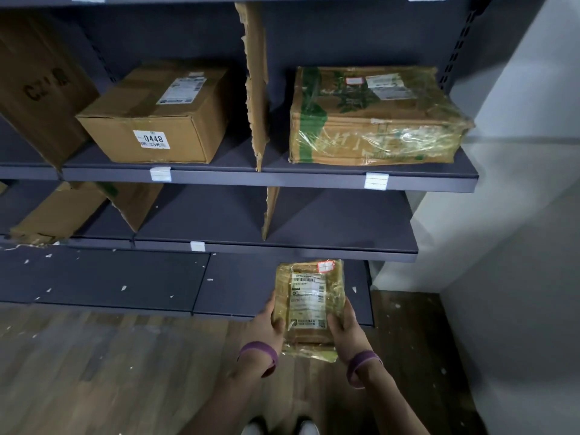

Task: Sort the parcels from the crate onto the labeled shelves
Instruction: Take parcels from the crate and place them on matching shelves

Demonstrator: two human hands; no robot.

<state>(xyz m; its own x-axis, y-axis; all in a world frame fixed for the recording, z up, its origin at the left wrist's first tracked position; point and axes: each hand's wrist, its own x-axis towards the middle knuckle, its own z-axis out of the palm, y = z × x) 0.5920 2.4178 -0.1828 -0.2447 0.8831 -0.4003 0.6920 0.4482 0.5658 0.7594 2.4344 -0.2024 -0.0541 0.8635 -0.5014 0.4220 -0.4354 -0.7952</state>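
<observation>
Far left: a large carton point(37, 86) leans tilted on the upper shelf point(266, 177).
Left bay: a carton labelled 0448 point(157, 114) sits flat.
Divider: a torn cardboard sheet point(255, 89) stands upright between the bays.
Left hand point(268, 328): fingers curled round the parcel's left edge.
Parcel point(309, 306): small, film-wrapped, label up, held between both hands in front of the bottom shelf point(110, 277).
Right hand point(346, 331): clasps the parcel's right edge.
Right bay: a film-wrapped box point(373, 117) with green print lies flat.
</observation>
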